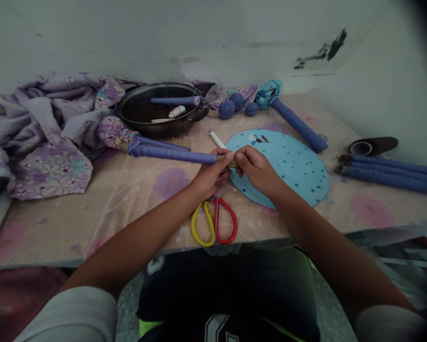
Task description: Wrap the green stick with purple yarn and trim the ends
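My left hand [213,178] is closed round a stick wrapped in blue-purple yarn [178,156], near its bare brownish end. The fingers of my right hand [254,168] pinch at that bare tip, close against the left fingers. The wrapped part runs left to a bundle of floral cloth [115,132]. From my left hand a strand of yarn [217,209] hangs down across scissors with one yellow and one red handle [228,223]; their blades are hidden beneath the hands. Just behind my hands lies a white marker-like stick [217,140].
Under my right forearm lies a light blue spotted oval mat [295,161]. Behind stand a dark pan [142,124] and yarn balls [227,109]. Wrapped sticks [395,175] and a dark tube [377,145] lie right; crumpled floral fabric [56,123] fills the left. The table edge is near my body.
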The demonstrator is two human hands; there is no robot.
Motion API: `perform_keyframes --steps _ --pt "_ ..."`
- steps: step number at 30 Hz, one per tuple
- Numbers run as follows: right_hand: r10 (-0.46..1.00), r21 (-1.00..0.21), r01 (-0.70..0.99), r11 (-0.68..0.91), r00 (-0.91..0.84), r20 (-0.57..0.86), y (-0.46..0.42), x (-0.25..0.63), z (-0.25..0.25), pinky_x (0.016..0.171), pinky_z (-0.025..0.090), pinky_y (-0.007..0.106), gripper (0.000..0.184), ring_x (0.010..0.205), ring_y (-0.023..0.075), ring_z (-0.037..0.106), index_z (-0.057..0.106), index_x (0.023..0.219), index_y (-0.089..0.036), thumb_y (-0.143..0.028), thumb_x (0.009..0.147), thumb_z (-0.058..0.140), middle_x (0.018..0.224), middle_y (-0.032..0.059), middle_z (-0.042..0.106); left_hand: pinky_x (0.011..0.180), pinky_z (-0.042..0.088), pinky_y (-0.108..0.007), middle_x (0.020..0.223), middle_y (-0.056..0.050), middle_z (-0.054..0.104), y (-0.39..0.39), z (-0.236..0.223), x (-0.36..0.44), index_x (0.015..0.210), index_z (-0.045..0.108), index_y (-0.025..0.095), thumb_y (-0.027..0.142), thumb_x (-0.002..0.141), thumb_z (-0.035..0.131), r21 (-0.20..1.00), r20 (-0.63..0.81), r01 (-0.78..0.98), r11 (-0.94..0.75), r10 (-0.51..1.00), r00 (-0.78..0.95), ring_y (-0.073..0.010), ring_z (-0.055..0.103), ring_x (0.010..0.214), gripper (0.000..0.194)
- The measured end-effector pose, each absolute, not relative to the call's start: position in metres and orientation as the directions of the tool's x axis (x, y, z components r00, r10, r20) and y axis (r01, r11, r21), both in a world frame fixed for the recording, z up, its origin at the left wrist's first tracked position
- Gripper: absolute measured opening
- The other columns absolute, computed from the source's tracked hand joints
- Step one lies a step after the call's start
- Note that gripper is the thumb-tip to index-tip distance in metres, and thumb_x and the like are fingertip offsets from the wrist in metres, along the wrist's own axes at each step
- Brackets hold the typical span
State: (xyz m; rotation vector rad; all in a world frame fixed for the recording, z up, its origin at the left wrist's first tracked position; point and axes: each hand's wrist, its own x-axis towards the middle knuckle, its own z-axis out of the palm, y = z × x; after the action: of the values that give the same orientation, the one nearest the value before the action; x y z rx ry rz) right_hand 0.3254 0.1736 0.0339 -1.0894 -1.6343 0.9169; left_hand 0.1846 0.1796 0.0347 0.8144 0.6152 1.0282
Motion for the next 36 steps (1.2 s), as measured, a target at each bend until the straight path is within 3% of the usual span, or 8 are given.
perform_keyframes --steps 6,14,19,22,26,30,33,36 --pt "0.793 -0.71 0.358 0.606 -0.203 0.575 0.172 0.3256 0.0348 0.077 0.045 0.033 0.027 0.083 0.0155 0.052 0.052 0.093 -0.022 -0.042 0.079 0.063 0.09 0.0025 0.053 0.036 0.009 -0.015 0.048 0.011 0.034 0.1825 0.0351 0.1837 0.082 0.046 0.022 0.04 0.068 0.07 0.818 -0.079 -0.491 0.3 0.904 0.421 -0.0004 0.023 0.033 0.034" --pt "0.915 -0.858 0.326 0.396 -0.224 0.336 0.1699 0.3291 0.0366 0.059 0.042 0.027 0.031 0.06 0.0112 0.051 0.053 0.091 -0.021 -0.05 0.091 0.041 0.069 -0.0013 0.053 0.037 0.015 -0.014 0.051 0.011 0.042 0.1782 0.0379 0.1838 0.096 0.05 0.024 0.03 0.067 0.07 0.87 -0.028 -0.439 0.224 0.911 0.411 -0.001 0.029 0.036 0.036" --pt "0.695 -0.576 0.431 0.694 -0.195 0.692 0.1703 0.3274 0.0375 0.079 0.047 0.036 0.017 0.091 0.0193 0.056 0.052 0.1 -0.024 -0.027 0.084 0.056 0.098 0.005 0.057 0.036 0.013 -0.015 0.059 0.01 0.046 0.1808 0.0359 0.1825 0.096 0.051 0.023 0.028 0.062 0.074 0.822 -0.037 -0.498 0.276 0.899 0.437 0.0006 0.028 0.036 0.04" --pt "0.621 -0.453 0.503 0.736 -0.237 0.747 0.1699 0.3277 0.039 0.084 0.046 0.041 0.017 0.096 0.0219 0.054 0.053 0.1 -0.024 -0.02 0.083 0.053 0.098 0.0065 0.057 0.036 0.011 -0.015 0.054 0.01 0.039 0.1831 0.035 0.1813 0.092 0.052 0.022 0.034 0.064 0.073 0.8 -0.033 -0.508 0.32 0.868 0.495 0.0001 0.026 0.035 0.037" --pt "0.729 -0.608 0.418 0.675 -0.249 0.638 0.1677 0.3274 0.0405 0.077 0.048 0.036 0.019 0.09 0.0195 0.057 0.053 0.099 -0.023 -0.034 0.084 0.057 0.096 0.0057 0.058 0.036 0.011 -0.015 0.05 0.011 0.034 0.1848 0.034 0.1808 0.086 0.049 0.022 0.034 0.07 0.068 0.8 -0.034 -0.517 0.306 0.882 0.47 -0.0008 0.025 0.035 0.027" --pt "0.926 -0.907 0.211 0.364 -0.191 0.327 0.1671 0.3249 0.0401 0.05 0.044 0.025 0.035 0.053 0.0109 0.054 0.052 0.098 -0.023 -0.054 0.091 0.037 0.065 -0.0022 0.054 0.036 0.012 -0.015 0.047 0.011 0.035 0.182 0.035 0.1814 0.085 0.048 0.022 0.028 0.069 0.069 0.842 0.001 -0.473 0.259 0.877 0.481 -0.0014 0.026 0.034 0.027" --pt "0.946 -0.936 0.181 0.301 -0.179 0.269 0.1688 0.324 0.0388 0.045 0.04 0.024 0.034 0.046 0.0091 0.048 0.052 0.09 -0.022 -0.054 0.089 0.042 0.057 -0.0045 0.049 0.036 0.011 -0.015 0.048 0.01 0.041 0.1799 0.0364 0.1821 0.086 0.049 0.022 0.034 0.068 0.07 0.864 0.025 -0.443 0.239 0.859 0.511 -0.0014 0.026 0.034 0.03" --pt "0.902 -0.873 0.229 0.43 -0.155 0.403 0.1703 0.3249 0.0363 0.057 0.046 0.026 0.031 0.063 0.0114 0.055 0.052 0.097 -0.022 -0.05 0.084 0.055 0.074 -0.0012 0.055 0.036 0.01 -0.015 0.053 0.008 0.047 0.1816 0.0367 0.1827 0.086 0.049 0.021 0.042 0.069 0.068 0.836 -0.009 -0.484 0.258 0.889 0.458 -0.0005 0.027 0.035 0.033"
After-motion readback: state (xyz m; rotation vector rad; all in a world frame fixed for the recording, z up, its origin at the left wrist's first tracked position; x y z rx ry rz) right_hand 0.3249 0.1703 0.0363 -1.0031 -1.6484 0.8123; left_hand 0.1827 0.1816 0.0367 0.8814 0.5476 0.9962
